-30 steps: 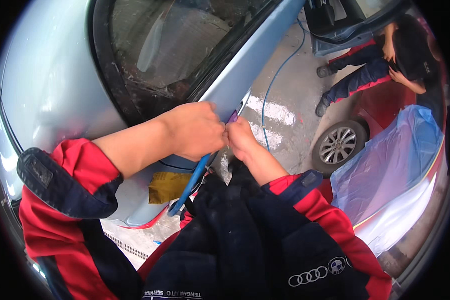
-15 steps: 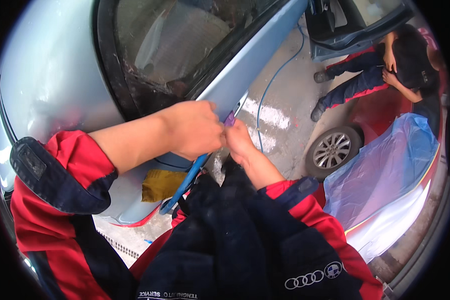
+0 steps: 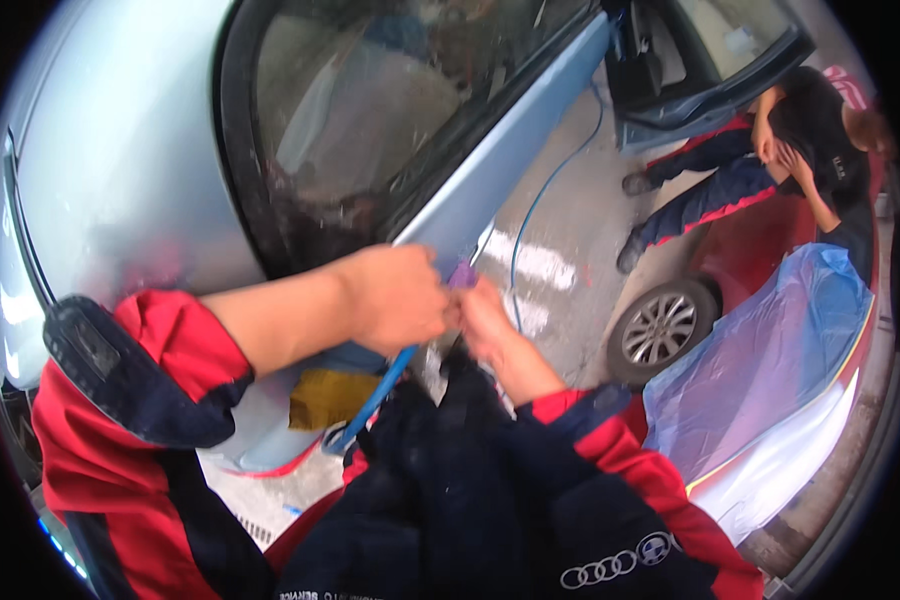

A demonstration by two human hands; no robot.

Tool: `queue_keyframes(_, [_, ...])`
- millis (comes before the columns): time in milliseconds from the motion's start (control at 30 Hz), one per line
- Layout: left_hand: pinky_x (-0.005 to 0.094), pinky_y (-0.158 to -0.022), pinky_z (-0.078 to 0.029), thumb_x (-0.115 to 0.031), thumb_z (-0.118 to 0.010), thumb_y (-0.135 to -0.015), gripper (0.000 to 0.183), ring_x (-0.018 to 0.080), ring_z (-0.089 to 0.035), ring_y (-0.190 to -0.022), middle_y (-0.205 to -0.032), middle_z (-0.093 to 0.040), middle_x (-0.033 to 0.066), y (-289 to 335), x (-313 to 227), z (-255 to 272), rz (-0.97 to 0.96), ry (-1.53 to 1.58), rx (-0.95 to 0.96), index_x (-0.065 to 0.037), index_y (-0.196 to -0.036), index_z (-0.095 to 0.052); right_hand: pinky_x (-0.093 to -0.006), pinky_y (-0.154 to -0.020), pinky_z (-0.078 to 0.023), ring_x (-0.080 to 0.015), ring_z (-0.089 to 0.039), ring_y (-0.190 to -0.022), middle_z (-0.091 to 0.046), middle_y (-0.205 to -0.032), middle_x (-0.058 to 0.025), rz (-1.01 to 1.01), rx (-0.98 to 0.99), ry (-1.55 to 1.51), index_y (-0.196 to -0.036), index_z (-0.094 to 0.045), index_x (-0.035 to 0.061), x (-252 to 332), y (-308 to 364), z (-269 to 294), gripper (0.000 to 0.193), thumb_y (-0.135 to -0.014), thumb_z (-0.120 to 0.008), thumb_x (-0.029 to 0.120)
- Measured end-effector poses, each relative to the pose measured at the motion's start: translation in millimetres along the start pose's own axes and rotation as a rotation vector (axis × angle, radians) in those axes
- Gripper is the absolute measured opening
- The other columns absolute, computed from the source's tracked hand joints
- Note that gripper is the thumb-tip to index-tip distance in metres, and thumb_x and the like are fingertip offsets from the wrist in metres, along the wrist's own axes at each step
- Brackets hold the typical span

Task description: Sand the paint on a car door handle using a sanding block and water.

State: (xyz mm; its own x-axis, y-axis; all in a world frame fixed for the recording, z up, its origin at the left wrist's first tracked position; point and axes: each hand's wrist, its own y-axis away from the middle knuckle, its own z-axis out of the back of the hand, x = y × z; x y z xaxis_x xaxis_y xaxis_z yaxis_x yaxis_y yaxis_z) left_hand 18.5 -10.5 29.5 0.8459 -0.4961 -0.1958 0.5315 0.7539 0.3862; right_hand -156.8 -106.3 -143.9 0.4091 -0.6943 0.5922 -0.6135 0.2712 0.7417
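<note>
Head view, nearest me: my navy overalls (image 3: 500, 500) fill the bottom, with white lettering (image 3: 305, 596) partly cut off by the lower edge, a white linked-ring emblem (image 3: 596, 572) and a round emblem (image 3: 654, 549) beside it. My red-and-navy sleeves (image 3: 90, 440) reach out on both sides. My left hand (image 3: 400, 300) is curled into a loose fist, knuckles up; I cannot tell what is inside it. My right hand (image 3: 485, 318) is just beside it, fingers drawn narrow, with a small purple piece (image 3: 462, 274) at their tips, next to the light-blue body panel (image 3: 530, 135). A thick blue tube (image 3: 375, 400) slopes down from below my left hand, past a mustard-yellow sheet (image 3: 328, 398).

That panel's long edge runs up and right beside the dark window (image 3: 370, 110). Beyond it, a strip of concrete floor (image 3: 595, 200) gives room, crossed by a thin blue hose (image 3: 518, 240) and white paint marks (image 3: 540, 262). Its far side ends at a red car (image 3: 755, 235), its wheel (image 3: 660, 330) and translucent plastic sheeting (image 3: 760, 350). Farther off sits a co-worker (image 3: 820, 135); the mark on the dark shirt is too small to read.
</note>
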Motion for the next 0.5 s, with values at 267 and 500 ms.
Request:
queue_keyframes(267, [0.0351,-0.082,-0.049,-0.032,-0.067,-0.089,0.022,0.0185,-0.074,-0.09,-0.09,-0.074,0.0008,1.5,-1.6,-18.4,0.01,-0.036,-0.025,-0.018,-0.103,-0.078,-0.0402,-0.069,-0.063,-0.019,-0.07,-0.087,-0.066,-0.114,-0.0071,0.088,0.083,0.166,-0.145,-0.051,0.0081,-1.5,5.7,-17.8,0.058,-0.09,-0.057,-0.009])
queue_keyframes(500, [0.0362,-0.083,-0.05,-0.031,-0.069,-0.087,0.025,0.0215,-0.075,-0.091,-0.092,-0.075,0.0045,1.2,-1.4,-13.5,-0.013,0.018,0.028,-0.019,-0.106,-0.08,-0.0342,-0.06,-0.055,-0.0146,-0.062,-0.076,-0.065,-0.095,-0.0046,-0.008,0.034,0.201,-0.139,-0.059,0.0077,-6.4,-14.3,-13.0,0.04,-0.1,-0.053,0.001])
